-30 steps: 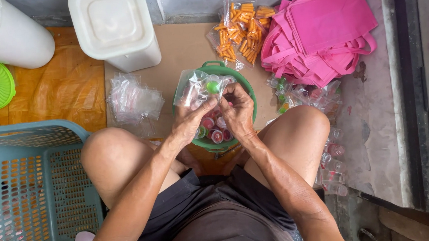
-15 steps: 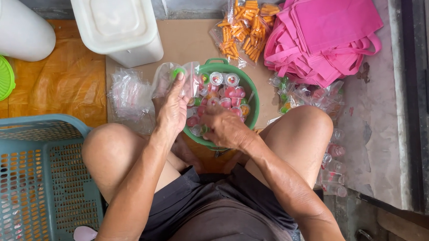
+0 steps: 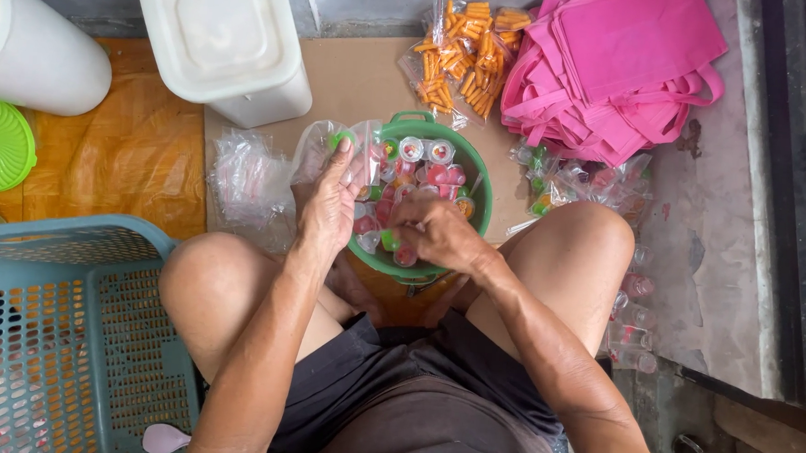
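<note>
Right hand [image 3: 435,233] has dipped into green bowl [image 3: 476,189].

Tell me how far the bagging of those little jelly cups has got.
Done: filled clear bags lie beside the right knee. In hand: the left hand holds an open clear bag with a green cup inside, while the right hand reaches into the green basin. Left: many jelly cups in the basin and a pile of empty bags.
</note>
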